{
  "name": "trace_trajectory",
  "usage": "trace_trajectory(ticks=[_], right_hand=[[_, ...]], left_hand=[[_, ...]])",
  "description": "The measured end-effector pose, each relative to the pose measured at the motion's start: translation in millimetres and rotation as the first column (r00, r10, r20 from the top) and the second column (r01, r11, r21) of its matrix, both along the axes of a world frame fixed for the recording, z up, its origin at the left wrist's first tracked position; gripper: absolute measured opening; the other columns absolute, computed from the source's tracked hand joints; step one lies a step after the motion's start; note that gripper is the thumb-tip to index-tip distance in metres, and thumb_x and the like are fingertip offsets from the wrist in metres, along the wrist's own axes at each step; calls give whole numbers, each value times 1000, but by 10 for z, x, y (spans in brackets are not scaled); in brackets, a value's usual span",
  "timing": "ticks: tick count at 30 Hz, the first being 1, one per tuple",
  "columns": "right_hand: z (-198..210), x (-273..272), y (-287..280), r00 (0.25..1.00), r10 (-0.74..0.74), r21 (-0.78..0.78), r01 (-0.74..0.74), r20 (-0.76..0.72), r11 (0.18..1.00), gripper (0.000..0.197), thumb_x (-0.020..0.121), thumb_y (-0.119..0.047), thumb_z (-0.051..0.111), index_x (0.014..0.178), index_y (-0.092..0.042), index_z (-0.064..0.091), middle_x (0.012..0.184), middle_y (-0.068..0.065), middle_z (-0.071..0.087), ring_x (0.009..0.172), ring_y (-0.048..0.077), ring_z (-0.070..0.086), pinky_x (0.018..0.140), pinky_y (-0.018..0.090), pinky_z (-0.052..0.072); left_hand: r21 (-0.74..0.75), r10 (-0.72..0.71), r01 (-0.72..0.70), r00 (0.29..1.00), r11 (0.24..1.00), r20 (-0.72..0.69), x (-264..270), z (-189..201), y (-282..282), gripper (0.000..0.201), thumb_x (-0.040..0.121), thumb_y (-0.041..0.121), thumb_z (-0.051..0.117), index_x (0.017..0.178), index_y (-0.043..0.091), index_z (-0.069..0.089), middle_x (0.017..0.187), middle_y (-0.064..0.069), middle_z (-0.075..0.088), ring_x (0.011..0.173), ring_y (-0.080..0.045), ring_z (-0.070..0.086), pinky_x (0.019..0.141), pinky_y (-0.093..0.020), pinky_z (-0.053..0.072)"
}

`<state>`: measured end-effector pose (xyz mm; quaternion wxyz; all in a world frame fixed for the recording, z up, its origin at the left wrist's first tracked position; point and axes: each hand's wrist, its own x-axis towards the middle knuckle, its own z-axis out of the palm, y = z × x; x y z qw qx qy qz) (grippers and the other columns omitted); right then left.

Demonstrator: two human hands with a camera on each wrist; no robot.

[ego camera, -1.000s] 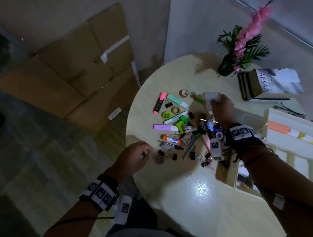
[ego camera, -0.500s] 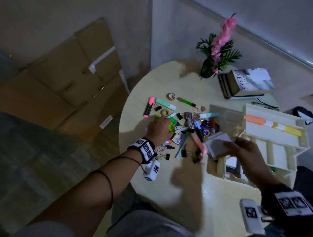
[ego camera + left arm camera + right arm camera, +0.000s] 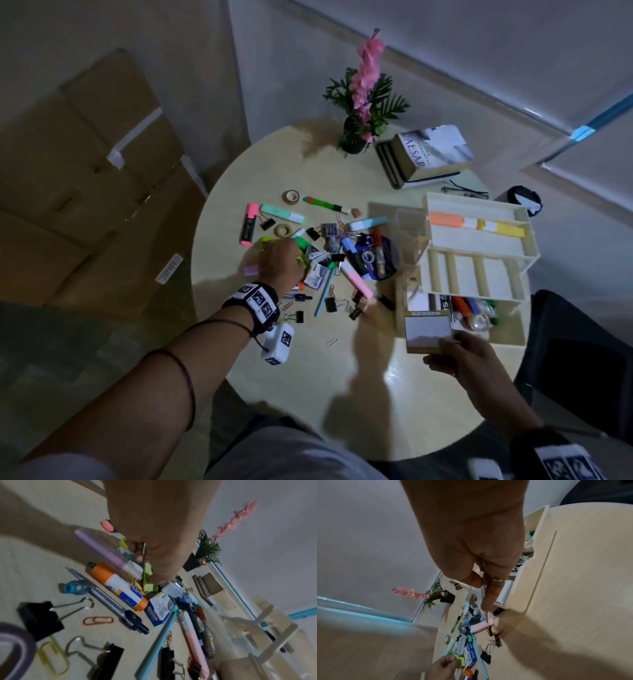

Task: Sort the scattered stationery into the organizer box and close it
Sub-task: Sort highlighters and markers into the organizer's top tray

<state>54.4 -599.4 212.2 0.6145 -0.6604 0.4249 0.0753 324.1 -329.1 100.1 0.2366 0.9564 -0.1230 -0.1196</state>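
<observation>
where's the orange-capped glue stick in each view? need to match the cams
Head: glue stick mostly hidden, just right of the left hand, centre-left.
Left wrist: glue stick lying diagonally at centre, below the hand.
Right wrist: only its orange end, bottom edge, centre.
Shared landmark: pink flower plant.

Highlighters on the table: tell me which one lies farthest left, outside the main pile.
The pink highlighter with the black body. It lies alone at the pile's left edge, beside the mint one; the pale pink and light blue ones lie further right.
</observation>
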Motion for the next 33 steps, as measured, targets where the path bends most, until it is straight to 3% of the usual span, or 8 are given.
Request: trace_trajectory(ticks=[4, 8, 12, 18, 23, 27, 30, 33], right_hand=[[-28, -89, -107, 995, -88, 17, 89, -38, 996, 20, 105, -3, 52, 114, -2, 70, 103, 20, 78, 93, 38, 75, 90, 45, 58], [-165, -132, -370, 972, -226, 65, 230, -63, 971, 21, 101, 6, 49, 109, 3, 68, 101, 22, 77, 87, 31, 77, 74, 28, 63], [-314, 8, -575, 947, -313, 107, 319, -70, 942, 15, 97, 12, 52, 89, 13, 65, 88, 23, 73, 85, 30, 70, 66, 22, 63], [-587, 356, -733, 985, -169, 110, 171, -34, 979, 14, 92, 11, 65, 92, -1, 71, 105, 27, 75, 94, 29, 68, 95, 40, 56], [-679, 564, -778, 999, -45, 37, 44, 18, 998, 25, 93, 8, 69, 71, -1, 61, 49, -6, 59, 56, 12, 60, 50, 13, 47], [-776, 593, -766, 999, -49, 27, 48, 18, 998, 12, 86, 5, 77, 88, 16, 72, 64, 8, 70, 50, 8, 65, 47, 18, 49], [-917, 500, -770, 999, -43, 103, 40, 30, 994, 19, 79, 0, 81, 94, 11, 76, 89, 21, 79, 83, 33, 79, 77, 42, 64], [-936, 479, -752, 998, 38, 9, -39, 45, 999, 13, 81, -9, 77, 89, 1, 79, 86, 17, 80, 83, 35, 78, 77, 45, 65]], left_hand=[[-173, 68, -72, 997, 982, -30, 19, -3, 78, 12, 88, 5, 68, 89, 18, 67, 89, -5, 72, 83, -28, 68, 71, -39, 58], [-342, 18, 29, 991, 939, 133, 18, 26, 216, 14, 89, 4, 64, 90, 17, 59, 92, -1, 63, 80, -22, 61, 70, -41, 56], [-379, 12, 58, 984, 923, 179, -119, 173, 290, 14, 92, 4, 65, 94, 17, 61, 94, -2, 64, 77, -19, 61, 66, -38, 55], [-368, -45, 99, 987, 925, 154, -387, 379, 336, 16, 92, 1, 68, 98, 16, 66, 95, -1, 66, 70, -14, 62, 62, -32, 55], [-376, -76, 103, 993, 921, 86, -726, 508, 138, 20, 94, -1, 68, 101, 18, 66, 95, 8, 64, 69, -11, 61, 61, -27, 52], [-371, -120, 119, 993, 921, 22, -989, 521, -136, 20, 94, 8, 68, 101, 27, 65, 89, 6, 66, 71, -13, 66, 65, -40, 58], [-361, -210, 198, 978, 911, 5, -1211, 598, -401, 13, 93, 14, 71, 102, 23, 68, 87, 13, 60, 67, -10, 62, 62, -37, 55], [-357, -281, 264, 960, 896, 6, -1438, 735, -710, 11, 93, 13, 73, 103, 16, 72, 88, 16, 56, 68, -11, 61, 63, -29, 52]])
